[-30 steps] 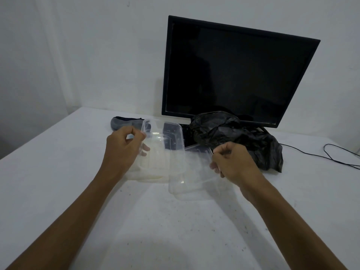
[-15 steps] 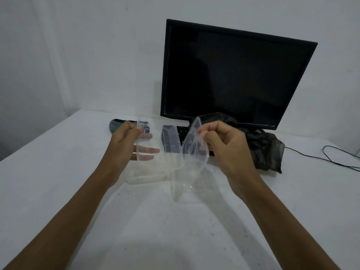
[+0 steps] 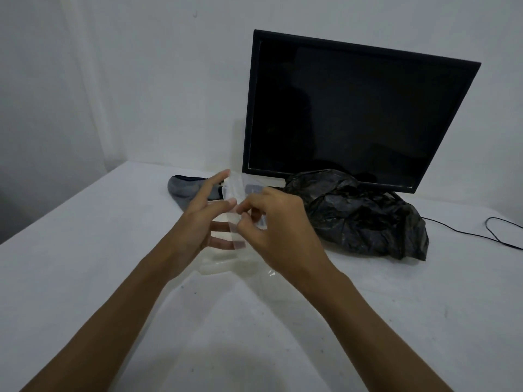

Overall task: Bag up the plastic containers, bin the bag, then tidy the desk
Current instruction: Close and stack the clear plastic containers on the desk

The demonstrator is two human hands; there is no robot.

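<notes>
From the head camera, both hands meet in the middle, above the white surface (image 3: pixel 85 278). Between them stands a clear plastic container (image 3: pixel 236 193), held up on its edge. The left hand (image 3: pixel 203 219) has its fingers straight and spread, pressing flat against the container's left side. The right hand (image 3: pixel 278 224) has its fingers curled, pinching the container's edge from the right. Another clear container (image 3: pixel 215 267) lies on the surface just under the hands. It is hard to see because it is see-through.

The black bag (image 3: pixel 359 213) sits crumpled on the surface to the right, near the hands, in front of the dark monitor (image 3: pixel 359 108). Nothing looks to be in the bag yet. A grey shoe (image 3: pixel 186 188) lies behind the left hand. A thin black cable (image 3: pixel 481 236) runs off to the right.

What could go wrong: the plastic is thin and slippery, so it could slide out of the pinch and drop. Squeezing too hard could crack it. The bag is scrunched shut, so pushing containers in without opening it first may tear it.
</notes>
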